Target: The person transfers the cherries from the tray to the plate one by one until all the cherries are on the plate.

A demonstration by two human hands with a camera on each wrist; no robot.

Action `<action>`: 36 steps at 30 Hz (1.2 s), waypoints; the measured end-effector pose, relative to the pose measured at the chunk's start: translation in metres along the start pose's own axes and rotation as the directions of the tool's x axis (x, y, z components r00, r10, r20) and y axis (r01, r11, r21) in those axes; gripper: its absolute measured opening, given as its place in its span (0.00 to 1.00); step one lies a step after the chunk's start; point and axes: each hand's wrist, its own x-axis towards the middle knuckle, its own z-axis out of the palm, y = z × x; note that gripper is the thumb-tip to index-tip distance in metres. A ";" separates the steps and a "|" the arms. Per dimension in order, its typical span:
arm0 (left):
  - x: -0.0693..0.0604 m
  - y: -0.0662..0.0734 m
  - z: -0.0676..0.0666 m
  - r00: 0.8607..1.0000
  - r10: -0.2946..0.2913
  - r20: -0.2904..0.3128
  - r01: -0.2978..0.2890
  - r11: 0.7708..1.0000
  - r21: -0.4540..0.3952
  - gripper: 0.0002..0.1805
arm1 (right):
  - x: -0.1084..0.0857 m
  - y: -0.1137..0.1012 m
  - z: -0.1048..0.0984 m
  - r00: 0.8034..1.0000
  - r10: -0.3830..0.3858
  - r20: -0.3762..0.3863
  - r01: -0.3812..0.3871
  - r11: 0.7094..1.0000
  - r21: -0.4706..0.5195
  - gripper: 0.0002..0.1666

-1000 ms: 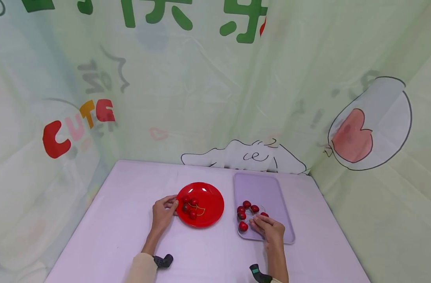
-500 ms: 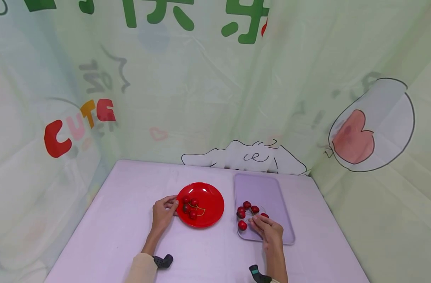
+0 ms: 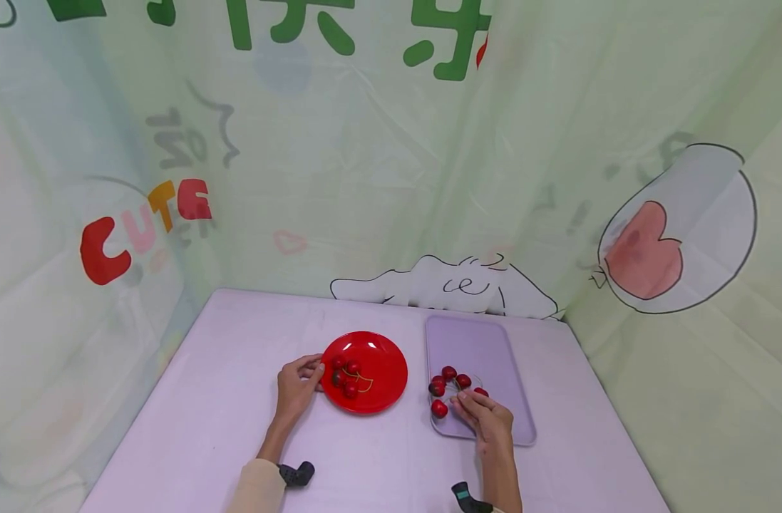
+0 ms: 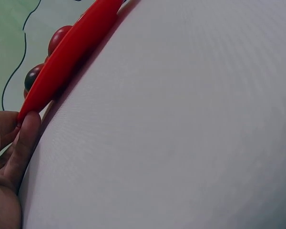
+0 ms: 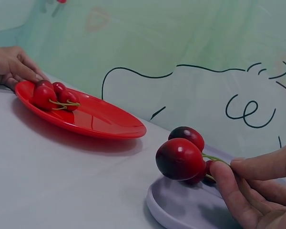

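Observation:
At the left rim of a red plate point(image 3: 386, 374), my left hand point(image 3: 294, 390) pinches the edge between thumb and fingers. The plate tilts slightly in the right wrist view, and a cluster of cherries point(image 3: 351, 389) with joined stems lies on its left part. My right hand point(image 3: 491, 422) is over the near end of a lilac tray point(image 3: 474, 342), pinching green cherry stems point(image 5: 212, 158) between thumb and forefinger. Dark red cherries point(image 5: 179, 159) hang or rest by those fingertips; whether they touch the tray I cannot tell. Several cherries point(image 3: 450, 372) show around that hand.
Both plate and tray are on a white-covered table point(image 3: 237, 335), with a strip of tabletop between them. A printed curtain point(image 3: 365, 164) hangs behind and at the sides. Dark wrist devices point(image 3: 297, 474) sit on both forearms.
My right hand has shifted very slightly left, and the nearest cherry at the tray's left edge has moved a little up and left. My left hand and the plate stay put.

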 end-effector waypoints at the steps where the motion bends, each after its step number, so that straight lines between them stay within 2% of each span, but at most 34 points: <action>1: 0.000 0.000 0.000 1.000 0.001 0.001 -0.001 1.000 -0.003 0.15 | 0.001 0.001 0.000 1.000 -0.001 0.002 0.001 1.000 0.002 0.07; 8: 0.000 -0.001 -0.001 1.000 0.010 -0.004 -0.010 1.000 -0.006 0.15 | 0.001 0.005 0.002 1.000 -0.009 0.006 0.009 1.000 -0.021 0.09; 13: -0.001 0.000 -0.001 1.000 0.012 -0.003 -0.012 1.000 -0.015 0.15 | 0.000 0.006 0.004 1.000 -0.004 0.003 0.004 0.999 -0.040 0.06; 26: -0.001 -0.001 -0.001 1.000 0.025 0.009 -0.025 1.000 -0.016 0.15 | -0.005 0.002 0.013 1.000 -0.018 0.019 0.018 1.000 -0.014 0.06; 36: 0.002 -0.003 -0.002 1.000 0.000 0.010 0.001 0.999 -0.040 0.15 | 0.000 0.005 0.015 0.999 -0.026 0.028 0.026 1.000 -0.009 0.07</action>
